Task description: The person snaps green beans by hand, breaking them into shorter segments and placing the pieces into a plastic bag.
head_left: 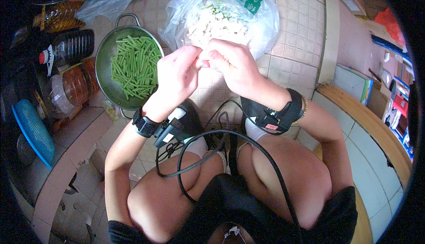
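Note:
My left hand [179, 71] and my right hand [234, 59] meet at the fingertips, thumbs and fingers pinched around a small pale piece [204, 56]. The fingers cover most of it, so I cannot tell exactly what it is. Just beyond my hands, a clear plastic bag [269, 28] with green printing lies spread on the floor. Whitish scraps [217, 28] and some green bits fill its middle. To the left of my left hand stands a two-handled metal colander or pot [103, 74], holding cut green beans [136, 64].
Large plastic bottles, one dark with a red cap [76, 46] and one amber [74, 84], line the left side. A blue plastic basket [35, 132] leans there. Black cables [232, 131] loop over my lap. A wood-edged tiled ledge [368, 121] runs along the right.

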Tool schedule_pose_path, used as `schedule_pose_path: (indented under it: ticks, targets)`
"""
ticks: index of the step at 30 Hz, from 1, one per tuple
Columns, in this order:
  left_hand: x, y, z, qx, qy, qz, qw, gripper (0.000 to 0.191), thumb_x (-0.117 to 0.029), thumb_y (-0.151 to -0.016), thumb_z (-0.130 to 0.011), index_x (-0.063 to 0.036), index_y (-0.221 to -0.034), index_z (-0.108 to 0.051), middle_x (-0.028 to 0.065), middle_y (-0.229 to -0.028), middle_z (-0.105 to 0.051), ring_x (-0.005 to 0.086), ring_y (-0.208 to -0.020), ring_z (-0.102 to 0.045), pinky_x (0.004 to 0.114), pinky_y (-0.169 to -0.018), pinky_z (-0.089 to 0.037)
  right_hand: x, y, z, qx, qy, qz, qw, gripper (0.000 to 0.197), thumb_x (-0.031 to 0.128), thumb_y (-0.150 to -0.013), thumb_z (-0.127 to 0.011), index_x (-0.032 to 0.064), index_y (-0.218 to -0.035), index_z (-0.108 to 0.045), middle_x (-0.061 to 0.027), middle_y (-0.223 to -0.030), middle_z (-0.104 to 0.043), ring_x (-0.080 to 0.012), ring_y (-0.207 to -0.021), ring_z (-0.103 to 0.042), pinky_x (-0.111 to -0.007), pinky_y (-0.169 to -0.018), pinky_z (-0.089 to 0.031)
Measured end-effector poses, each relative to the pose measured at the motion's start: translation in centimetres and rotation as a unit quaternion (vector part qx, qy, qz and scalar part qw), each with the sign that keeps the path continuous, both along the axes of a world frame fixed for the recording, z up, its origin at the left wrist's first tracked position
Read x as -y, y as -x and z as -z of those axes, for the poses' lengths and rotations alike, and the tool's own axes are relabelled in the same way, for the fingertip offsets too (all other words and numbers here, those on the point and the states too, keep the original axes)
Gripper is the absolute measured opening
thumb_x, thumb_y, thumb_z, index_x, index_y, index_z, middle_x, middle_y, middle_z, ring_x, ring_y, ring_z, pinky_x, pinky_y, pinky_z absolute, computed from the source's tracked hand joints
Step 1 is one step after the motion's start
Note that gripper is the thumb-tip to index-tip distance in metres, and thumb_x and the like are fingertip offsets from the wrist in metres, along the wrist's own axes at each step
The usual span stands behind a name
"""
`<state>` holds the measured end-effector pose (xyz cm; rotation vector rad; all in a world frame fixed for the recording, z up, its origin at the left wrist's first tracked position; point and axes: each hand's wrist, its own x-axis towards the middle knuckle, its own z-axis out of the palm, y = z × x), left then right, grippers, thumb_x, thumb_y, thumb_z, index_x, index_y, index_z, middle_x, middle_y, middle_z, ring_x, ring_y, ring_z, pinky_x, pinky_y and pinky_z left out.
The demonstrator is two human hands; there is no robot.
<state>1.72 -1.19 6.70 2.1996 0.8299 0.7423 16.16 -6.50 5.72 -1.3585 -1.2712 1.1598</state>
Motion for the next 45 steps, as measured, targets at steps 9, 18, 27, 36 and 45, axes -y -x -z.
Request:
schedule_pose_path:
  ticks: [9, 18, 27, 36, 45]
  targets:
    - [-0.5, -0.1, -0.9, 0.033, 0.221, -0.035, 0.974, 0.01, -0.011, -0.081, -0.056, -0.0017, -0.078, -0.056, 0.0073, -0.062, -0.055, 0.0163, -0.052, -0.055, 0.026, -0.047, -0.042, -1.0, -0.3, 0.2, -0.079, 0.012, -0.027, 0.996, 0.025, 0.023, -0.089, -0.045, 0.0015, -0.078, -0.049, -0.012, -0.063, -0.053, -0.0262, -0.056, -0.052, -0.034, -0.053, -0.039]
    - [-0.7, 0.2, -1.7, -0.03, 0.153, -0.005, 0.988, 0.012, -0.015, -0.079, -0.06, -0.0038, -0.078, -0.056, 0.0123, -0.06, -0.052, 0.0271, -0.052, -0.054, 0.031, -0.047, -0.041, -1.5, -0.7, -1.3, -0.011, -0.008, -0.055, 0.998, 0.023, 0.022, -0.089, -0.044, 0.0028, -0.078, -0.05, -0.0128, -0.067, -0.056, -0.0266, -0.061, -0.055, -0.034, -0.055, -0.041]
    - [-0.2, -0.2, -1.3, -0.044, -0.013, -0.002, 0.999, 0.013, -0.012, -0.076, -0.063, -0.0047, -0.074, -0.052, 0.0114, -0.062, -0.053, 0.0282, -0.052, -0.054, 0.033, -0.046, -0.041, -0.6, 0.2, -1.0, -0.044, 0.029, -0.007, 0.999, 0.024, 0.02, -0.088, -0.044, 0.0022, -0.073, -0.05, -0.0115, -0.069, -0.06, -0.0266, -0.066, -0.06, -0.032, -0.059, -0.045]
    - [-0.1, 0.0, -1.0, -0.018, 0.001, 0.003, 1.0, 0.013, -0.013, -0.075, -0.064, -0.0036, -0.078, -0.055, 0.0116, -0.063, -0.054, 0.0274, -0.052, -0.054, 0.031, -0.047, -0.042, -0.6, 0.2, -0.6, -0.077, 0.018, -0.006, 0.997, 0.025, 0.02, -0.089, -0.044, 0.0013, -0.073, -0.049, -0.0102, -0.067, -0.059, -0.021, -0.062, -0.057, -0.031, -0.057, -0.043]
    - [-0.9, 0.5, -1.8, -0.003, 0.04, 0.01, 0.999, 0.014, -0.011, -0.077, -0.063, -0.0036, -0.087, -0.058, 0.0096, -0.068, -0.057, 0.0206, -0.058, -0.058, 0.027, -0.053, -0.045, -0.8, -0.4, 0.1, -0.182, 0.051, -0.031, 0.981, 0.025, 0.024, -0.092, -0.041, 0.0039, -0.08, -0.049, 0.0001, -0.062, -0.047, -0.0071, -0.057, -0.043, -0.024, -0.051, -0.037]
